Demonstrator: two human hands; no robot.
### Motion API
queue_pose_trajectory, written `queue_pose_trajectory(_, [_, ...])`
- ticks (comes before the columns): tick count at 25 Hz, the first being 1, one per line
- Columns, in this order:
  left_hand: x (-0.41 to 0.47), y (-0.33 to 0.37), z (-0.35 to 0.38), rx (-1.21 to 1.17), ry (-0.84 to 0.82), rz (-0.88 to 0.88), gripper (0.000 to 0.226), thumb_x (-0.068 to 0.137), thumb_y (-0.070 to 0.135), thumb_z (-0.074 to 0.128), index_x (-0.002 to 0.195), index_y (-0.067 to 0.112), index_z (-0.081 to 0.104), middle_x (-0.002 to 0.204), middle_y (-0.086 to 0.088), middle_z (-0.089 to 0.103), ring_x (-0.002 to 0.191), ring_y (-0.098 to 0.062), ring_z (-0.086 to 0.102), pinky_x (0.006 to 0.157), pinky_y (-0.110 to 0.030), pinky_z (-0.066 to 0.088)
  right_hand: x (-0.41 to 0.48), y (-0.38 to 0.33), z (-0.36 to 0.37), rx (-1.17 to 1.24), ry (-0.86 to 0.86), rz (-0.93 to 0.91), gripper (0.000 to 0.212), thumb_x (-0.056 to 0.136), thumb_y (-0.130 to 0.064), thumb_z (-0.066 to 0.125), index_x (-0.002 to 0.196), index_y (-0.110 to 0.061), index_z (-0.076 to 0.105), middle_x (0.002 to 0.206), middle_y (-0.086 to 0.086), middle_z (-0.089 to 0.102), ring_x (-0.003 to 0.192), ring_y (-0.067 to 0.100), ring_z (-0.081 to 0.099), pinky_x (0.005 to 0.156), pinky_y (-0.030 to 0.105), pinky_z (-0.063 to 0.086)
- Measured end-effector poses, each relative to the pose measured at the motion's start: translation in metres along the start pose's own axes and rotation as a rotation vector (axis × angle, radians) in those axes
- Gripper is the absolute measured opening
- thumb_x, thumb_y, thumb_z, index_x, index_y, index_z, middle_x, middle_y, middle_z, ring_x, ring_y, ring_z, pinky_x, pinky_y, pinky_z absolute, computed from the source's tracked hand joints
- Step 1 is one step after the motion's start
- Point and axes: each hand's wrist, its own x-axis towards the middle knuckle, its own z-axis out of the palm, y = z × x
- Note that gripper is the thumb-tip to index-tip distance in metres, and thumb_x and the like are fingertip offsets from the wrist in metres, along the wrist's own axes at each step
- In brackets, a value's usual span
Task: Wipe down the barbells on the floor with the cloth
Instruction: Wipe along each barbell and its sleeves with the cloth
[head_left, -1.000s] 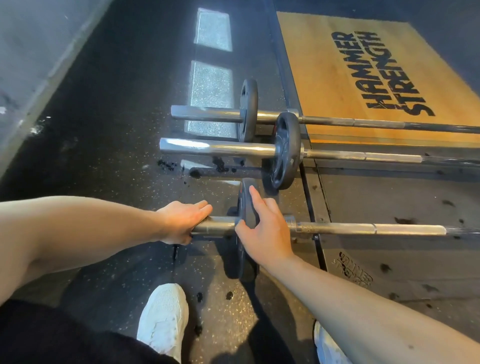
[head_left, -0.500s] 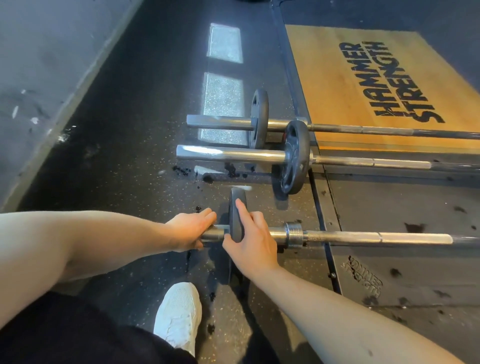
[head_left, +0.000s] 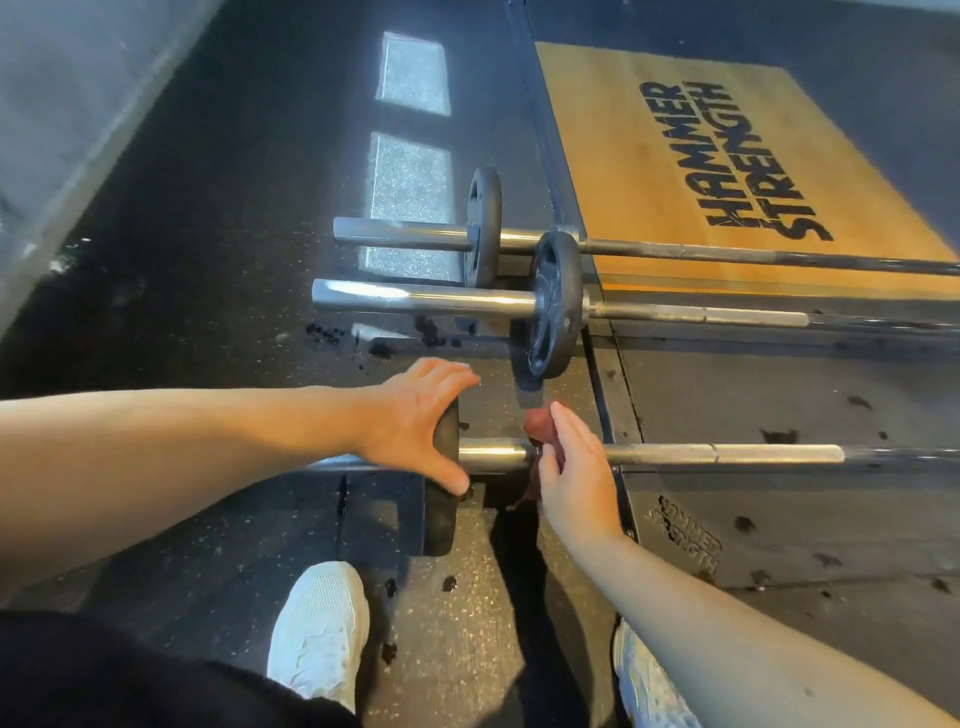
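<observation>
The cloth (head_left: 537, 423), a reddish-brown rag, lies on the bare sleeve of the nearest barbell (head_left: 727, 453), bunched under the fingers of the right grip (head_left: 571, 467), which grasps it against the steel just outboard of that bar's collar. Further out along the same sleeve, the left grip (head_left: 410, 431) is clasped over the rim of this bar's black plate (head_left: 440, 519), fingers spread across the top and thumb hooked on the side facing the cloth; plate and cloth sit a little apart with shiny sleeve between them.

Half a second ago the plate stood closer to the collar with the right grip on it and the left grip on the sleeve end; now the plate has slid outward, the left grip has taken it, and the cloth has come into sight.

Count: three barbells on the floor (head_left: 208, 260), the middle barbell (head_left: 457, 297) and far barbell (head_left: 405, 234) lying beyond the nearest one; three plates, one per bar; one cloth; two white shoes (head_left: 319, 634) on the near side of the nearest barbell
</observation>
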Motion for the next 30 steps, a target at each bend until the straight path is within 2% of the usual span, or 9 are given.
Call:
queue_pose_trajectory(3, [-0.003, -0.007, 0.018, 0.201, 0.007, 0.028, 0.135, 0.066, 0.086, 0.066, 0.161, 0.025, -0.007, 0.166, 0.012, -0.014, 0.152, -0.016, -0.021, 0.127, -0.046, 0.003, -0.008, -0.009, 0.044, -0.186, 0.002, -0.073, 0.051, 0.099, -0.009, 0.058, 0.149, -0.018, 0.048, 0.150, -0.004, 0.049, 0.133, 0.013, 0.042, 0.120, 0.037, 0.035])
queue_pose_trajectory(6, [0.000, -0.007, 0.026, 0.170, 0.040, 0.013, 0.135, 0.064, 0.086, 0.067, 0.161, 0.025, -0.004, 0.165, 0.013, -0.015, 0.151, -0.012, -0.022, 0.127, -0.045, 0.003, -0.028, -0.017, 0.078, -0.143, -0.237, -0.142, 0.057, 0.102, -0.017, 0.055, 0.156, -0.017, 0.038, 0.163, 0.002, 0.034, 0.139, 0.022, 0.038, 0.121, 0.026, 0.018])
queue_pose_trajectory(9, [0.001, -0.006, 0.024, 0.124, 0.035, -0.009, 0.133, 0.062, 0.086, 0.068, 0.160, 0.030, -0.002, 0.163, 0.019, -0.014, 0.152, -0.013, -0.022, 0.127, -0.052, 0.011, -0.010, 0.004, 0.062, -0.296, -0.311, -0.358, 0.068, 0.093, -0.010, 0.066, 0.155, -0.016, 0.040, 0.163, 0.002, 0.034, 0.137, 0.027, 0.044, 0.119, 0.042, 0.037])
queue_pose_trajectory(13, [0.004, -0.001, 0.015, 0.091, 0.001, -0.028, 0.131, 0.064, 0.080, 0.074, 0.160, 0.032, -0.002, 0.163, 0.021, -0.015, 0.152, -0.013, -0.022, 0.126, -0.053, 0.011, 0.005, 0.006, 0.053, -0.364, -0.085, -0.139, 0.061, 0.095, -0.007, 0.064, 0.152, -0.019, 0.044, 0.162, -0.002, 0.035, 0.140, 0.023, 0.044, 0.114, 0.040, 0.040])
queue_pose_trajectory(18, [0.002, -0.004, 0.021, 0.057, 0.016, -0.014, 0.132, 0.061, 0.080, 0.075, 0.159, 0.033, 0.002, 0.163, 0.021, -0.013, 0.152, -0.012, -0.023, 0.126, -0.054, 0.013, -0.035, 0.013, 0.066, -0.160, -0.107, -0.043, 0.074, 0.099, -0.005, 0.060, 0.161, -0.022, 0.024, 0.170, -0.007, 0.013, 0.150, 0.011, 0.028, 0.122, 0.028, 0.008])
queue_pose_trajectory(21, [0.001, -0.005, 0.023, 0.039, 0.039, -0.002, 0.131, 0.060, 0.080, 0.075, 0.158, 0.032, 0.004, 0.162, 0.022, -0.012, 0.151, -0.011, -0.023, 0.126, -0.053, 0.014, -0.063, 0.030, 0.064, 0.011, -0.152, -0.048, 0.075, 0.099, -0.001, 0.059, 0.160, -0.023, 0.022, 0.169, -0.012, 0.010, 0.149, -0.005, 0.015, 0.123, 0.017, 0.009])
queue_pose_trajectory(24, [0.002, -0.004, 0.021, 0.016, 0.044, -0.019, 0.129, 0.060, 0.077, 0.078, 0.158, 0.033, 0.007, 0.162, 0.022, -0.011, 0.151, -0.010, -0.023, 0.127, -0.051, 0.012, -0.062, 0.036, 0.071, -0.005, -0.115, -0.030, 0.075, 0.098, -0.001, 0.060, 0.159, -0.024, 0.023, 0.168, -0.012, 0.011, 0.149, -0.003, 0.015, 0.119, 0.008, 0.005])
queue_pose_trajectory(28, [0.002, -0.004, 0.023, 0.014, 0.048, -0.011, 0.129, 0.060, 0.076, 0.080, 0.158, 0.031, 0.010, 0.162, 0.021, -0.010, 0.151, -0.009, -0.022, 0.127, -0.049, 0.012, -0.083, 0.041, 0.072, 0.099, -0.132, 0.096, 0.072, 0.101, -0.003, 0.055, 0.157, -0.030, 0.020, 0.166, -0.014, 0.018, 0.145, -0.007, 0.017, 0.125, 0.026, 0.018])
queue_pose_trajectory(30, [0.004, -0.006, 0.022, 0.000, 0.054, -0.006, 0.128, 0.059, 0.076, 0.080, 0.157, 0.031, 0.011, 0.162, 0.021, -0.009, 0.151, -0.009, -0.022, 0.127, -0.049, 0.012, -0.082, 0.036, 0.068, 0.144, -0.094, 0.111, 0.068, 0.103, -0.008, 0.054, 0.155, -0.035, 0.020, 0.166, -0.018, 0.019, 0.142, -0.018, 0.014, 0.124, 0.019, 0.016])
